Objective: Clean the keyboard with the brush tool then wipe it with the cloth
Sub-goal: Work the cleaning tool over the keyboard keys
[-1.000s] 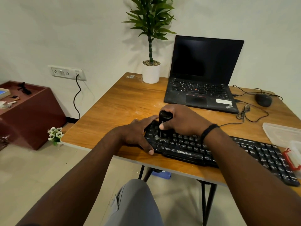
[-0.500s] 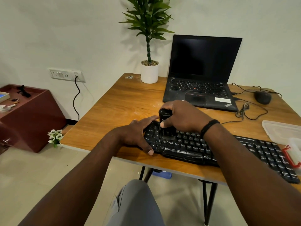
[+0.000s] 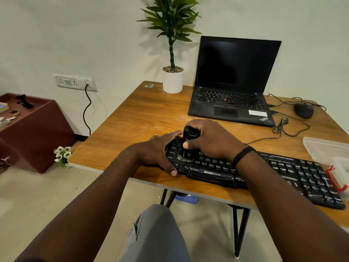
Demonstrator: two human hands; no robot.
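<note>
Right hand [image 3: 211,140] curled round black brush tool [image 3: 188,137], upright, bristles on keys at left end of keyboard [image 3: 283,173]. Left hand [image 3: 156,150] lies flat, fingers straight, bracing keyboard's left edge at near side of counter [image 3: 132,118]. Best: short strokes along rows, keep brace firm. Cloth not seen.

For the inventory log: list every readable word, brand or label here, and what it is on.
"ZEBRONICS": keyboard, front edge.
"ThinkPad": laptop, palm rest corner.
"Caps Lock", "Shift", "Alt": keyboard keys near the left hand.
White laptop sticker: too blurred to read.
Other key legends: too small.
</note>
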